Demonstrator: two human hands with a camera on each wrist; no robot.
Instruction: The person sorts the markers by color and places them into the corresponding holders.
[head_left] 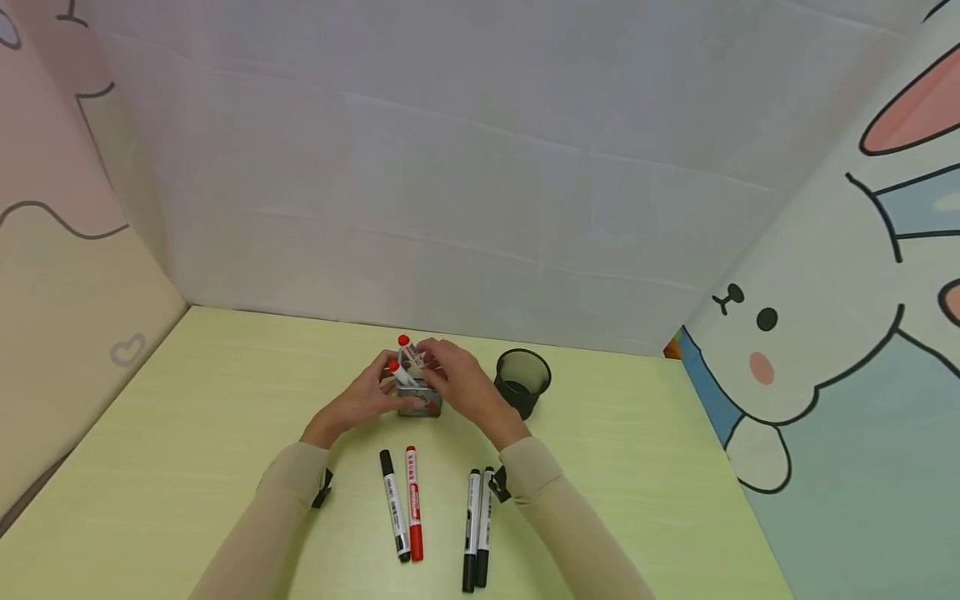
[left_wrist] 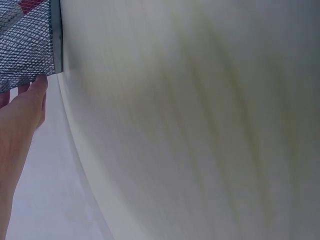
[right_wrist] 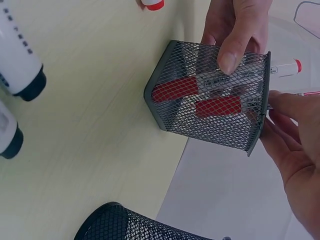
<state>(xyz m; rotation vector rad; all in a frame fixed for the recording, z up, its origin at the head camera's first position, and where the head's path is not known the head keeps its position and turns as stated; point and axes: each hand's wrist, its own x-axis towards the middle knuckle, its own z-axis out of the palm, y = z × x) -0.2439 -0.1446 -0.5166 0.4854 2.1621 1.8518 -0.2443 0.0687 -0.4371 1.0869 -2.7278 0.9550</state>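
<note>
My left hand point(head_left: 363, 397) holds a square grey mesh pen holder point(head_left: 420, 403) on the table, its thumb pressed on the near side. In the right wrist view two red-ended markers show through the mesh of this pen holder point(right_wrist: 210, 125). One red-and-white marker point(head_left: 402, 374) leans in it, tip above the rim. My right hand point(head_left: 467, 382) pinches the other red-and-white marker point(head_left: 411, 350) at the rim, its lower end inside the holder. The left wrist view catches only a corner of the holder point(left_wrist: 25, 55) above the left fingers.
Just right of the right hand stands a round black mesh cup point(head_left: 522, 385). Nearer to me lie a black-capped marker point(head_left: 394, 504) and a red marker point(head_left: 414, 504) side by side. Two more black-capped markers point(head_left: 472, 525) lie by the right forearm. A white wall point(head_left: 450, 208) bounds the table behind.
</note>
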